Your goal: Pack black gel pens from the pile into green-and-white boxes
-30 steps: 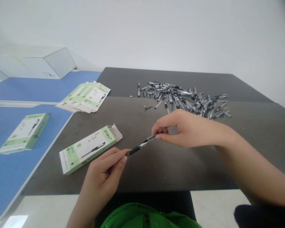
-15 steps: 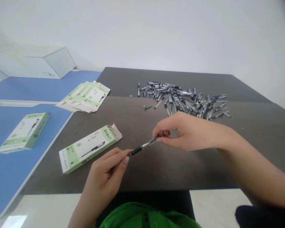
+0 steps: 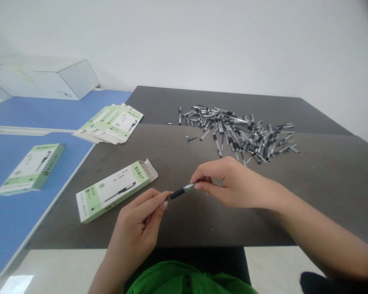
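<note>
My left hand [image 3: 135,222] pinches one end of a black-and-silver ballpoint pen [image 3: 180,192] between thumb and fingers. My right hand [image 3: 230,183] grips the other end, and its fingertips hide that part of the pen. Just left of the pen lies an open-flapped white and green pen box [image 3: 115,191], close to my left fingers but apart from them. Beyond my right hand spreads a loose heap of pen parts [image 3: 239,136], black and silver, not touching it.
The dark grey table [image 3: 319,192] has a fold or seam across it. A fanned stack of flat pen boxes [image 3: 110,125] sits at its far left corner. Another pen box [image 3: 32,168] lies on a blue desk [image 3: 24,232], and a large white carton [image 3: 46,77] stands behind.
My right hand has moved left and toward me along the pen, covering more of it. The pen now shows shorter between my hands. My left hand has barely moved.
</note>
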Tool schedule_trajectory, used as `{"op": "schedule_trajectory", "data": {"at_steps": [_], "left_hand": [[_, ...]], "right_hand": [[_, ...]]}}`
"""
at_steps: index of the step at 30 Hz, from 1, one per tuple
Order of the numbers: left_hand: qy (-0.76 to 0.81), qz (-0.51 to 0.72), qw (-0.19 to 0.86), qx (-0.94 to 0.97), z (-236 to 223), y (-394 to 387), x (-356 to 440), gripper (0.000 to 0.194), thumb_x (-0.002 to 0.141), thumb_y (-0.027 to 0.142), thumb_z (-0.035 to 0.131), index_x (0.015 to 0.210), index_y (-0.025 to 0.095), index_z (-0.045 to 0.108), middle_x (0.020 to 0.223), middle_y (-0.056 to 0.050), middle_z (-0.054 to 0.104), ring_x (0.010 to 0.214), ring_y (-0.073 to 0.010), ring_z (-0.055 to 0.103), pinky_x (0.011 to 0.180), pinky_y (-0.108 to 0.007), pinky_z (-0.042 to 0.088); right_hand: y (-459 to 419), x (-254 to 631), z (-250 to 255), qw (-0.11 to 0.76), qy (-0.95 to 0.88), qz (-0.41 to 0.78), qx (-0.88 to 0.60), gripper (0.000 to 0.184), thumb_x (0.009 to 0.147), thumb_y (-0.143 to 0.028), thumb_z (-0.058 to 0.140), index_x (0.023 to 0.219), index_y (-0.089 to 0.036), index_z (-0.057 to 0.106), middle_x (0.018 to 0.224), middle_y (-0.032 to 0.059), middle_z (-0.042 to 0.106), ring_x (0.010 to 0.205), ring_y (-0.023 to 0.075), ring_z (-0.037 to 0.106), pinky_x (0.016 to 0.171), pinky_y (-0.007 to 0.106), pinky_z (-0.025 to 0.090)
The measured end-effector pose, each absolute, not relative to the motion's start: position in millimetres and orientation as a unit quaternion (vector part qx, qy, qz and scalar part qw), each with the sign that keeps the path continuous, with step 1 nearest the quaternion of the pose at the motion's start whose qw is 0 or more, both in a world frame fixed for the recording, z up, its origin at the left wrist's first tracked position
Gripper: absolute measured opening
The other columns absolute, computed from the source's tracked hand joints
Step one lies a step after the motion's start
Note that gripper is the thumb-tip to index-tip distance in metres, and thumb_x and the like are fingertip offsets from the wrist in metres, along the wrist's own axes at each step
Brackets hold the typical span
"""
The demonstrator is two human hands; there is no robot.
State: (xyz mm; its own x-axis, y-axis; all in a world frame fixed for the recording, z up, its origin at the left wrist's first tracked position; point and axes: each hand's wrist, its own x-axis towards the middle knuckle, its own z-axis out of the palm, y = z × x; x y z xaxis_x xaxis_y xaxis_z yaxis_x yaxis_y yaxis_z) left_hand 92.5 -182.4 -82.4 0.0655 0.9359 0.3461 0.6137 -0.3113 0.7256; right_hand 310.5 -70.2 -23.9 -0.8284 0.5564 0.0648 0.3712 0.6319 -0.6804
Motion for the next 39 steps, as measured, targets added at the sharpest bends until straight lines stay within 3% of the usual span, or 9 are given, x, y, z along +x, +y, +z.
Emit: {"op": "schedule_trajectory", "data": {"at_steps": [21, 30, 34, 39], "left_hand": [[0.516, 0.389, 0.075, 0.759, -85.5, -192.9, 96.5, 0.024, 0.092, 0.006, 0.052, 0.106, 0.016, 0.069, 0.087, -0.004, 0.07, 0.069, -0.012, 0.065, 0.061, -0.02, 0.05], [0.5, 0.337, 0.088, 0.793, -83.1, -179.2, 87.5, 0.027, 0.094, 0.009, 0.051, 0.112, 0.015, 0.071, 0.092, -0.006, 0.071, 0.076, -0.0141, 0.066, 0.067, -0.023, 0.051], [0.502, 0.323, 0.036, 0.801, -84.5, -173.2, 88.0, 0.028, 0.095, 0.011, 0.053, 0.116, 0.015, 0.07, 0.095, -0.006, 0.073, 0.08, -0.0162, 0.067, 0.07, -0.025, 0.052], [0.506, 0.346, 0.032, 0.789, -93.2, -169.0, 99.5, 0.028, 0.095, 0.01, 0.053, 0.116, 0.012, 0.07, 0.098, -0.009, 0.074, 0.083, -0.0175, 0.068, 0.075, -0.028, 0.053]], "right_hand": [[-87.0, 316.6, -46.9, 0.213, -0.853, 0.404, -0.254, 0.012, 0.09, -0.009, 0.057, 0.089, -0.013, 0.068, 0.07, -0.0011, 0.064, 0.06, 0.0074, 0.056, 0.058, 0.019, 0.042], [-88.7, 320.7, -47.2, 0.171, -0.786, 0.511, -0.303, 0.015, 0.097, -0.018, 0.053, 0.097, -0.014, 0.068, 0.078, 0.0029, 0.069, 0.067, 0.0113, 0.066, 0.063, 0.023, 0.051], [-88.4, 320.0, -52.5, 0.188, -0.763, 0.541, -0.301, 0.021, 0.098, -0.022, 0.053, 0.107, -0.013, 0.069, 0.08, 0.0027, 0.067, 0.067, 0.0105, 0.064, 0.065, 0.023, 0.051], [-89.8, 313.8, -63.9, 0.216, -0.712, 0.577, -0.337, 0.023, 0.097, -0.027, 0.055, 0.105, -0.012, 0.07, 0.073, 0.0007, 0.062, 0.062, 0.0102, 0.058, 0.059, 0.022, 0.048]]}}
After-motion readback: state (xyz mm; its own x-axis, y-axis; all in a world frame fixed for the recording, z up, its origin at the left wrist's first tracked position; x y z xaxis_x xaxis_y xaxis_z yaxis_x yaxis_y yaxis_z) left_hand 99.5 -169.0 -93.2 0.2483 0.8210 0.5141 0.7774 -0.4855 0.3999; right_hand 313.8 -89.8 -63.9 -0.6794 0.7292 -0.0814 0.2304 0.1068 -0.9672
